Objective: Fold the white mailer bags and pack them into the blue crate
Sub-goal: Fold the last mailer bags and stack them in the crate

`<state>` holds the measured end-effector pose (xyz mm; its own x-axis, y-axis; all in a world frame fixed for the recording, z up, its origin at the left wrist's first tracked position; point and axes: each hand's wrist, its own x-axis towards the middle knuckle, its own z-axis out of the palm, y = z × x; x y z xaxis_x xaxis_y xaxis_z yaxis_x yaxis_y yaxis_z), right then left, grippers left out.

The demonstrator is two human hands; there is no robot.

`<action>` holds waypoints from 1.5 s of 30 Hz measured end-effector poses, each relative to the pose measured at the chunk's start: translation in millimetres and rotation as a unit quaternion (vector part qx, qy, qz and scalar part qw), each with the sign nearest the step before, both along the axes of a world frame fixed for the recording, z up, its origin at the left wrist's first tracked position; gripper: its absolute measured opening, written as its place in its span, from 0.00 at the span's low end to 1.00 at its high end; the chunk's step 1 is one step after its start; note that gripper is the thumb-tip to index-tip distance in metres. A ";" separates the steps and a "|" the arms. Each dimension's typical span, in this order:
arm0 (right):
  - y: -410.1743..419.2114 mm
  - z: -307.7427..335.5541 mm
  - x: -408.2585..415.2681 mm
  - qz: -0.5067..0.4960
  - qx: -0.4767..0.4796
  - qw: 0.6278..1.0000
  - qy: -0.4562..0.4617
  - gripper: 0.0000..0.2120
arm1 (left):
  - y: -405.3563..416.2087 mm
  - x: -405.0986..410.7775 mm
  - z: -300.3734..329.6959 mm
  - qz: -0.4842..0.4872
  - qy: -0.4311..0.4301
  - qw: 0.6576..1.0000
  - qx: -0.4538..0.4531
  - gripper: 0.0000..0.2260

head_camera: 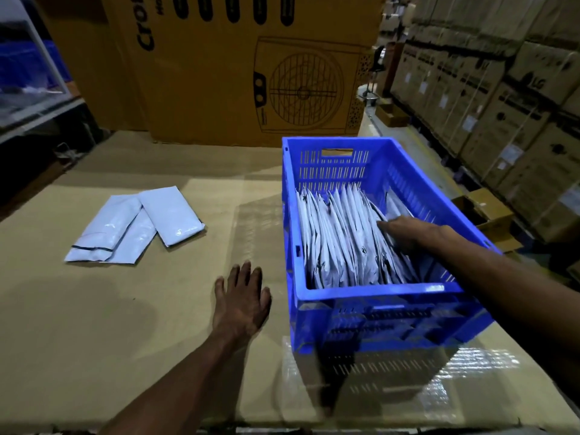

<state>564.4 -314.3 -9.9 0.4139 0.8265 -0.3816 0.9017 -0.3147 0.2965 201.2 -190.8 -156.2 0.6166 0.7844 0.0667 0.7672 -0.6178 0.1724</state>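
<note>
The blue crate (pixel 370 291) stands on the right of the cardboard work surface (pixel 125 309). Inside it, several folded white mailer bags (pixel 339 240) stand on edge in a tight row. My right hand (pixel 408 232) reaches over the crate's right wall and presses its fingers against the right end of that row. My left hand (pixel 243 301) lies flat, fingers spread, on the cardboard just left of the crate. To the far left, two or three white mailer bags (pixel 131 229) lie on the surface, one folded packet overlapping the flatter ones.
A large brown carton (pixel 238 67) printed with a fan drawing stands behind the surface. Stacked cartons (pixel 489 98) line the right side. A small open box (pixel 489 211) sits on the floor right of the crate. Shelving (pixel 28 89) is at far left.
</note>
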 end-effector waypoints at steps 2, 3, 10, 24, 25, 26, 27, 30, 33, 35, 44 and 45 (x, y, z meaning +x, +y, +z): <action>-5.9 2.8 -6.1 -0.019 0.010 1.000 0.022 0.26 | -0.3 -1.0 0.6 -0.002 -0.002 1.000 -0.004 0.32; -8.9 6.8 -10.9 -0.011 0.011 1.000 0.019 0.28 | -0.2 -0.6 1.0 -0.004 -0.001 1.000 -0.005 0.32; -8.8 31.2 -42.6 0.030 0.210 0.977 -0.028 0.15 | 3.2 -4.9 0.1 -0.025 -0.011 1.000 -0.003 0.32; 145.3 77.8 -196.8 0.201 0.426 0.879 0.072 0.17 | 68.5 -129.3 -9.0 0.039 -0.048 0.998 0.033 0.25; 158.5 77.0 -209.6 0.210 0.411 0.884 0.072 0.17 | 73.6 -136.4 -8.6 0.042 -0.044 0.998 0.029 0.25; 171.0 75.7 -221.3 0.217 0.394 0.890 0.075 0.18 | 78.2 -141.8 -7.6 0.047 -0.035 0.998 0.020 0.26; 186.7 72.3 -236.5 0.224 0.374 0.896 0.084 0.19 | 84.6 -151.1 -5.5 0.056 -0.027 0.998 0.016 0.26; 223.5 55.1 -280.5 0.244 0.321 0.910 0.099 0.19 | 102.8 -171.6 0.2 0.071 -0.014 0.997 -0.006 0.29; 247.6 21.1 -321.3 0.254 0.271 0.921 0.118 0.20 | 123.4 -193.1 3.8 0.060 -0.017 0.998 -0.004 0.30; 248.1 -5.8 -334.5 0.253 0.247 0.928 0.120 0.19 | 130.2 -197.9 6.5 0.058 -0.018 0.998 0.007 0.29; 317.5 -80.0 -352.0 0.186 0.241 0.943 0.131 0.32 | 183.1 -190.2 3.9 0.049 -0.012 0.998 0.026 0.34; 325.8 -83.4 -353.4 0.170 0.232 0.948 0.132 0.33 | 186.5 -187.9 3.6 0.049 -0.007 0.998 0.023 0.34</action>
<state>211.0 11.5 -93.4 0.0335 0.9994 0.0037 0.9981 -0.0332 -0.0523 13.3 -4.3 -152.7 0.5354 0.8370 0.1131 0.8222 -0.5472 0.1570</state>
